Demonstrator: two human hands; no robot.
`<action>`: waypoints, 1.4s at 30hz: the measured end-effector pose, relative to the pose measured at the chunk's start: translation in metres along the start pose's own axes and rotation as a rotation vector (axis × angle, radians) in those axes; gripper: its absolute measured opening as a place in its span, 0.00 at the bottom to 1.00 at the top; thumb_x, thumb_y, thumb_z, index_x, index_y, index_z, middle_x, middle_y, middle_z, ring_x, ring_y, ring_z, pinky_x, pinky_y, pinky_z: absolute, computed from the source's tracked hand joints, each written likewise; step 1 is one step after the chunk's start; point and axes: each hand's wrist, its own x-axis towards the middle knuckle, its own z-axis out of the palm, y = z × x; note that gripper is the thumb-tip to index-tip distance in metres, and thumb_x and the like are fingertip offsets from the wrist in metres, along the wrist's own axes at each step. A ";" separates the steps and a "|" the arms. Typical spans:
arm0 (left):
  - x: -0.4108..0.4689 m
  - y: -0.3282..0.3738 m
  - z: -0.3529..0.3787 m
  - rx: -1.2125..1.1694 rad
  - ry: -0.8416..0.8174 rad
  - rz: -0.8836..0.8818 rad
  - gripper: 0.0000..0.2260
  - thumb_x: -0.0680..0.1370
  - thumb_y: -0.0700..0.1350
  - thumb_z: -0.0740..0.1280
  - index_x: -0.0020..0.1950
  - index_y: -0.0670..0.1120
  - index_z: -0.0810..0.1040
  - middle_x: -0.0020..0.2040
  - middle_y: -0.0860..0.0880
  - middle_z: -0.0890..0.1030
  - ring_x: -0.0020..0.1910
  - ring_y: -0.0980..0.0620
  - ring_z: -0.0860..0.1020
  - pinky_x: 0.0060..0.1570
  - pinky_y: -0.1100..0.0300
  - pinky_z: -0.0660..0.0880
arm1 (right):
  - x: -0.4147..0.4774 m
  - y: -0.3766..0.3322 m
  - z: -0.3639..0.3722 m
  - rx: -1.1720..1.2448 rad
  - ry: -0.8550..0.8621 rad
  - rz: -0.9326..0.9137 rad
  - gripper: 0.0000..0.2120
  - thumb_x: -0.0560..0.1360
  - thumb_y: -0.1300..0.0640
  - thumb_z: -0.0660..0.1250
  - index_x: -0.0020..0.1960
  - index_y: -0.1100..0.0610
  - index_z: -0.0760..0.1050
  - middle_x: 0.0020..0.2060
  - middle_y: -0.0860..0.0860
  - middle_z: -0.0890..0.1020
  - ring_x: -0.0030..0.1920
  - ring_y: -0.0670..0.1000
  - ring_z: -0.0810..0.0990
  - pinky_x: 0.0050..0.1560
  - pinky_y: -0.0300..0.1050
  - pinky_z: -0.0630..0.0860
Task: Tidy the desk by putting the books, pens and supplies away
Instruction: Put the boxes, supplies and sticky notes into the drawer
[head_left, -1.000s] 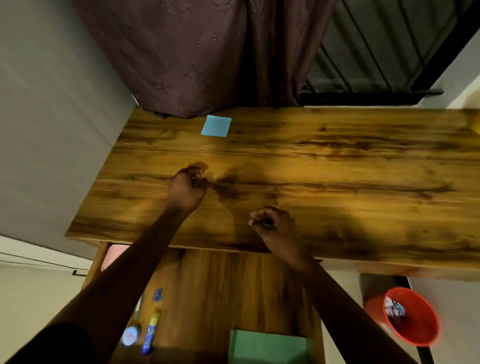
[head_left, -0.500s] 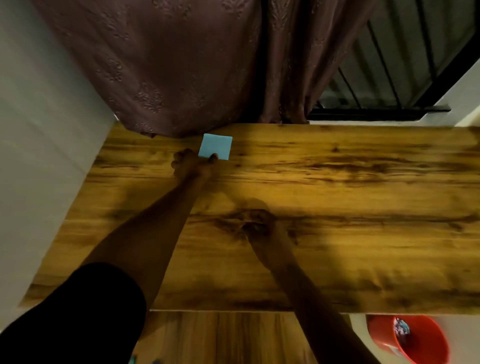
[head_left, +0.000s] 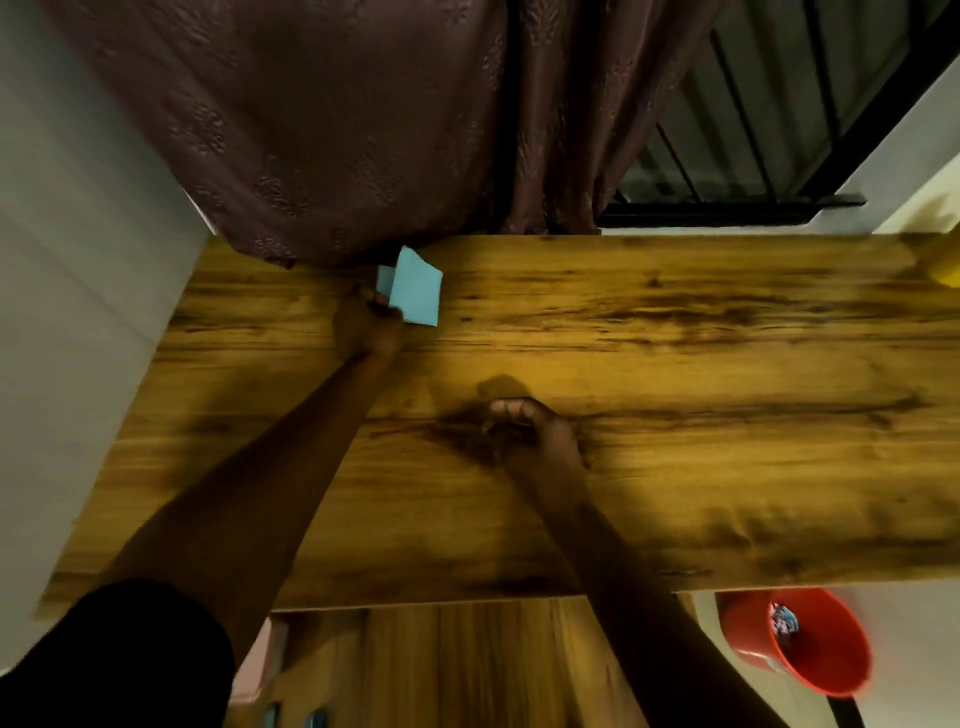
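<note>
Risk I see: left hand pinches only the blue sticky-note pad corner, upper centre; sheets could peel loose. Right hand rests fisted, seemingly empty.

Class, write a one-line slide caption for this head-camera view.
Left hand lifts a blue sticky-note pad off the wooden desk by the curtain; right hand rests curled mid-desk.

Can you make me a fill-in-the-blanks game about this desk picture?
1. The left hand holds a pad of sticky notes coloured ____.
2. The right hand rests on the wooden ____, closed in a fist.
3. The bucket on the floor is ____.
4. Behind the desk hangs a dark ____.

Missing words: blue; desk; red; curtain
</note>
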 end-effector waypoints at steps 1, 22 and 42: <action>-0.012 0.001 -0.009 -0.040 0.020 -0.004 0.13 0.74 0.43 0.74 0.58 0.42 0.79 0.60 0.43 0.82 0.60 0.44 0.80 0.50 0.58 0.72 | -0.003 -0.004 -0.001 -0.032 -0.017 0.007 0.15 0.73 0.53 0.74 0.59 0.50 0.82 0.54 0.46 0.86 0.56 0.45 0.84 0.60 0.45 0.79; -0.395 -0.055 -0.087 -0.610 -0.276 -0.353 0.17 0.70 0.40 0.79 0.55 0.49 0.80 0.54 0.52 0.85 0.55 0.53 0.83 0.43 0.61 0.79 | -0.149 0.047 -0.095 0.177 -0.136 0.318 0.09 0.77 0.62 0.72 0.54 0.51 0.79 0.54 0.53 0.85 0.55 0.54 0.85 0.52 0.53 0.83; -0.445 -0.104 0.010 0.157 -0.688 -0.074 0.03 0.76 0.45 0.74 0.45 0.46 0.85 0.39 0.54 0.80 0.34 0.62 0.75 0.33 0.69 0.68 | -0.144 0.105 -0.120 -1.182 -0.733 -0.194 0.18 0.76 0.57 0.71 0.66 0.49 0.80 0.62 0.49 0.83 0.61 0.55 0.81 0.60 0.50 0.79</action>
